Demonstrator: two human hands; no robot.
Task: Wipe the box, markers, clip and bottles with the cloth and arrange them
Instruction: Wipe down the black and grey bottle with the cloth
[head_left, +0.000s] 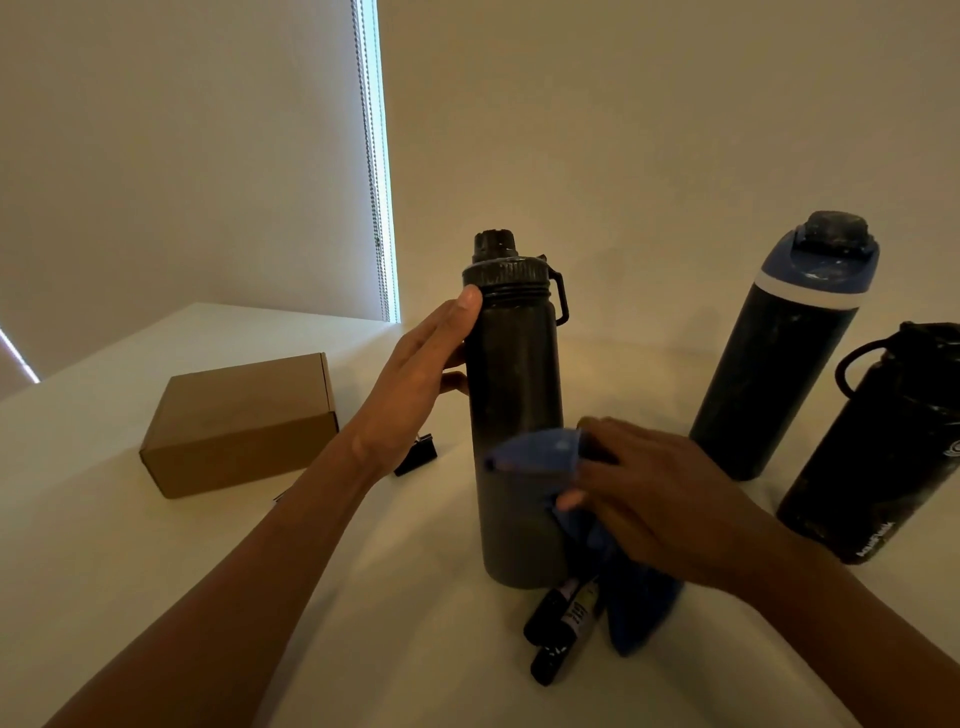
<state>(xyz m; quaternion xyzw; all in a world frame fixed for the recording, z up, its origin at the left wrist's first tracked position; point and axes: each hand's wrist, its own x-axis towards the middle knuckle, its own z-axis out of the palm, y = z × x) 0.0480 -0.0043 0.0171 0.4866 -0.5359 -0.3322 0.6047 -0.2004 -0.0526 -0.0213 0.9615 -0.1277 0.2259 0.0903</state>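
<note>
A tall dark bottle (514, 374) with a black screw cap stands upright in the middle of the white table (104, 519). My left hand (415, 384) holds its upper body from the left, fingers reaching behind it. My right hand (660, 499) grips a blue cloth (535, 449) and presses it against the bottle's lower front; the cloth hangs down to the table. Two black markers (566, 623) lie in front of the bottle's base. A black binder clip (418, 454) sits behind my left wrist. A brown cardboard box (239, 423), closed, lies to the left.
Two more dark bottles stand at the right: one with a blue lid (779, 353) and a shorter black one (883, 447) with a loop handle near the frame edge. A wall and a window blind with a bead chain (371, 156) rise behind the table.
</note>
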